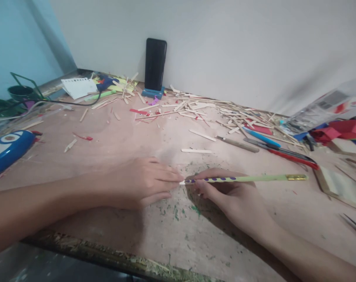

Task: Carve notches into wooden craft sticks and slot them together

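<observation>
My right hand is closed around the dotted lower part of a light green pencil with a gold end. The pencil lies nearly level, its tip pointing left. At that tip, a small pale sliver shows on the tabletop, most of it hidden under my fingers. My left hand lies flat with its fingers stretched toward the pencil tip, their ends on the sliver. Beyond the hands lie two loose wooden craft sticks, the nearer one and a farther one.
A craft knife, a blue pen and a red-handled cutter lie right of centre. Piled sticks line the wall beside an upright phone. A blue glue gun-like object sits left; a wood block, right.
</observation>
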The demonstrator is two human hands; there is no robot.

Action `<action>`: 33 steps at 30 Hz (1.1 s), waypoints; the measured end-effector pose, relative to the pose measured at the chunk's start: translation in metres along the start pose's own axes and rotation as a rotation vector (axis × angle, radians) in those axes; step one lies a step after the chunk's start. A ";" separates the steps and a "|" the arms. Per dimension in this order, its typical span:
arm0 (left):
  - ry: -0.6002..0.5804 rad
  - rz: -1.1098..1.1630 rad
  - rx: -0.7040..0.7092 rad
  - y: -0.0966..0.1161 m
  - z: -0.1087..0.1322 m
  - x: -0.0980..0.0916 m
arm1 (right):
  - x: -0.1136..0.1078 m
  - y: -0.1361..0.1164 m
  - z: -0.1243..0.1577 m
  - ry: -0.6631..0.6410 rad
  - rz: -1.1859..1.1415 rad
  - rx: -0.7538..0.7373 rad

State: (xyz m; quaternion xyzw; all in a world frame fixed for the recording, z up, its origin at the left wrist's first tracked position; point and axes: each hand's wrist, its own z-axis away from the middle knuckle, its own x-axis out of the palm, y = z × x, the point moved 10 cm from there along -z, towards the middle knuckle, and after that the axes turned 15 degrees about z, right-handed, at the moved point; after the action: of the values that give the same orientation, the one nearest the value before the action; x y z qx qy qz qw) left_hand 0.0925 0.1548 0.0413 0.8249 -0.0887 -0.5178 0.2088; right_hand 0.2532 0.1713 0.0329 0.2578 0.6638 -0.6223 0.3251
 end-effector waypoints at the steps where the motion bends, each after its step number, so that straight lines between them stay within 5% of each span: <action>1: -0.001 0.003 -0.001 0.000 0.000 0.000 | 0.000 0.001 0.000 0.002 0.002 0.000; 33: 0.011 0.003 -0.004 -0.001 0.002 0.001 | 0.005 -0.002 0.000 -0.055 -0.016 -0.005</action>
State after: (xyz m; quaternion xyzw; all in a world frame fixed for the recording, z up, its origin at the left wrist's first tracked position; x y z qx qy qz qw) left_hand 0.0914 0.1549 0.0397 0.8272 -0.0878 -0.5130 0.2116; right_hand 0.2489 0.1706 0.0304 0.2344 0.6581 -0.6302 0.3388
